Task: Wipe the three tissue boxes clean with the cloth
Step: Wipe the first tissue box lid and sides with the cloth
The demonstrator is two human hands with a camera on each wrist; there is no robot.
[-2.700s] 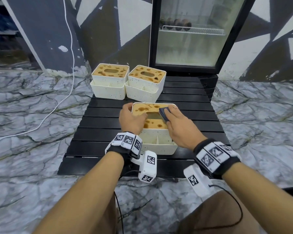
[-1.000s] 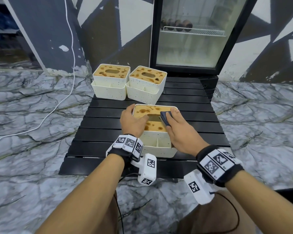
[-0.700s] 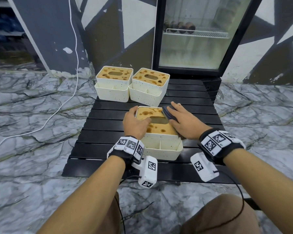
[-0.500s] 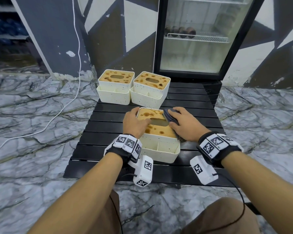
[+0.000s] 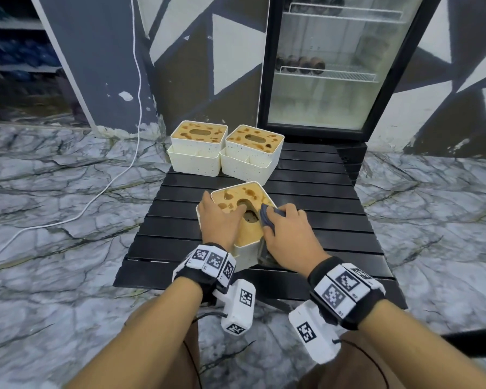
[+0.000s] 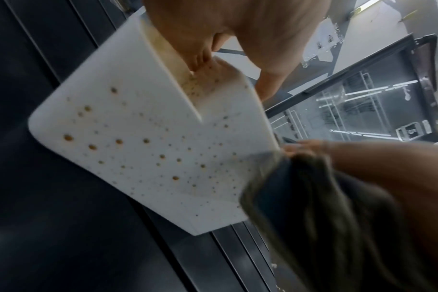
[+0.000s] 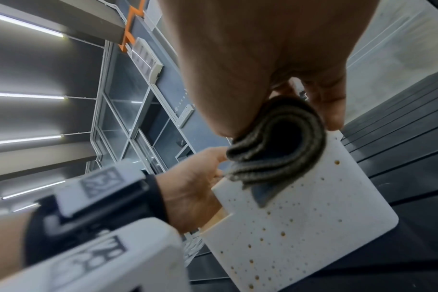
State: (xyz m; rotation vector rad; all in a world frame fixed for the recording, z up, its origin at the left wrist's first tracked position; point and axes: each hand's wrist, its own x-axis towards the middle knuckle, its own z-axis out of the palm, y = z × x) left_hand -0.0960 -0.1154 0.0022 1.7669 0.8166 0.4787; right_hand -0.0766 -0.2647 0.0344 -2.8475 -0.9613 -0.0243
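Near tissue box at mid desk, tipped off level and turned corner-on toward the camera. Left hand gripping its left side, thumb lying across the lid, fingers wrapped round the far left edge. Right hand against the box's right side, fingers curled round the folded dark cloth, cloth pressed to the right edge of the lid and hanging down the right wall.

Progress, judged: early. Brown stains all over the near box's lid, brown specks on its walls in both wrist views. Other two tissue boxes just behind the near box, side by side at the desk's far edge, lids equally blotched, untouched by either hand. So: first box partly wiped at best, two whole boxes left.

Hidden or unclear: near box's front pocket and base covered by both hands; right fingertips out of sight behind the cloth; left wrist view motion-blurred; whether the near box's underside touches the desk, cannot tell.
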